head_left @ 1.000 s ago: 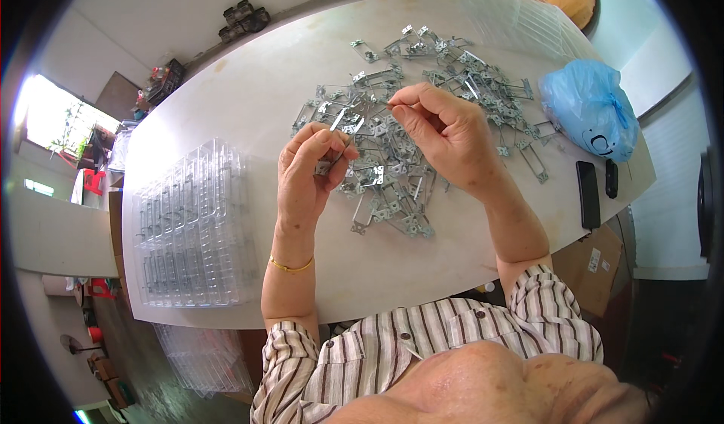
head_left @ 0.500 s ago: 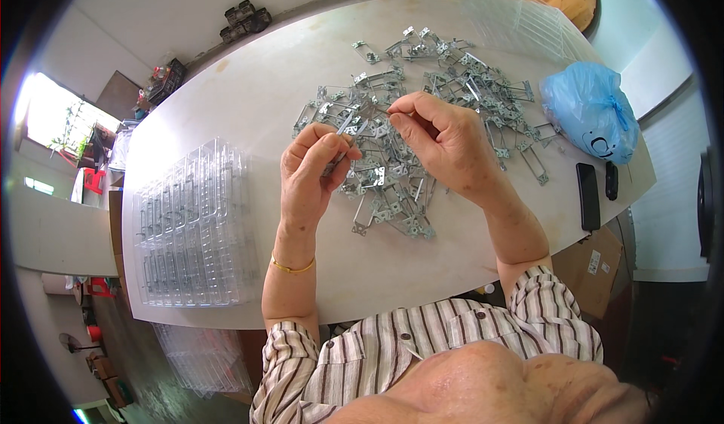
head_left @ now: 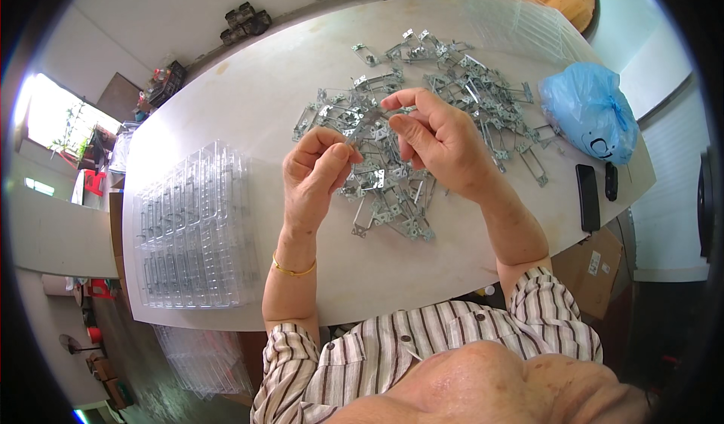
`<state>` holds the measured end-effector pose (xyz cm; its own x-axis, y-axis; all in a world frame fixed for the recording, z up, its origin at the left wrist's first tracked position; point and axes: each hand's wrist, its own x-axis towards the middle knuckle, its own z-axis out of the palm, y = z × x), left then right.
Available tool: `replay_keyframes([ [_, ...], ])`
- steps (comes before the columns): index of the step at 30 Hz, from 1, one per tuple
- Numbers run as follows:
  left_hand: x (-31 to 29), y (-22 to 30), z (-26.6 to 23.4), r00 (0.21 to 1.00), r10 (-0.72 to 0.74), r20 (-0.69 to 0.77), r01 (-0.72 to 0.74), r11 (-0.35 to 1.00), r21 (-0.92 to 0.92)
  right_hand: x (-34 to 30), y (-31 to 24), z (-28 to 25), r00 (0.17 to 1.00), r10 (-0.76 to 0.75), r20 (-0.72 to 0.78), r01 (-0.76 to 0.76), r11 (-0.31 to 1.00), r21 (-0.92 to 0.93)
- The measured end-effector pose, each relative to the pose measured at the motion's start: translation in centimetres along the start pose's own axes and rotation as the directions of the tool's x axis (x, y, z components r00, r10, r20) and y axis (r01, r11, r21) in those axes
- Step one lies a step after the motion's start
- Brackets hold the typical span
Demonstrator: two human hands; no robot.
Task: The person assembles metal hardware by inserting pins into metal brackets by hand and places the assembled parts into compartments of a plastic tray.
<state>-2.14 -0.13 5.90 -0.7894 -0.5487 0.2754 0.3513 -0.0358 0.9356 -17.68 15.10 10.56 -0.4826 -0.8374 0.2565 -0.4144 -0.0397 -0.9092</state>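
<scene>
Over the near left of a heap of small silvery metal brackets (head_left: 392,205), my left hand (head_left: 313,164) is closed in a pinch. A small metal bracket (head_left: 353,139) pokes out past its thumb and forefinger, mostly hidden by the fingers. My right hand (head_left: 445,137) hovers above the heap's middle, a little apart from the left. Its forefinger and thumb stand apart with nothing visible between them; the other fingers curl behind. Left of my left hand, a clear plastic tray (head_left: 219,273) has rows of compartments with similar metal pieces in many of them.
A tied blue plastic bag (head_left: 588,111) sits at the table's right, with a black phone (head_left: 587,198) and a small black object (head_left: 611,181) nearer me. More clear trays (head_left: 520,17) lie at the far right. Others (head_left: 204,356) are below the table's left edge.
My right forefinger and thumb have come apart, and that hand no longer touches the metal piece. My left hand keeps its pinch, turned slightly.
</scene>
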Motion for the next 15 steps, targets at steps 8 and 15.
replay_keyframes([
  [8,0.0,0.0,-0.1,0.996,0.062,0.061,-0.061,0.998,-0.03,1.2,0.5,-0.9,0.967,0.056,0.249,-0.164,0.883,0.439],
  [15,-0.3,0.3,-0.2,0.997,0.002,0.082,0.0,1.0,-0.028,2.0,2.0,-0.5,0.923,0.09,0.374,-0.329,0.687,0.647],
])
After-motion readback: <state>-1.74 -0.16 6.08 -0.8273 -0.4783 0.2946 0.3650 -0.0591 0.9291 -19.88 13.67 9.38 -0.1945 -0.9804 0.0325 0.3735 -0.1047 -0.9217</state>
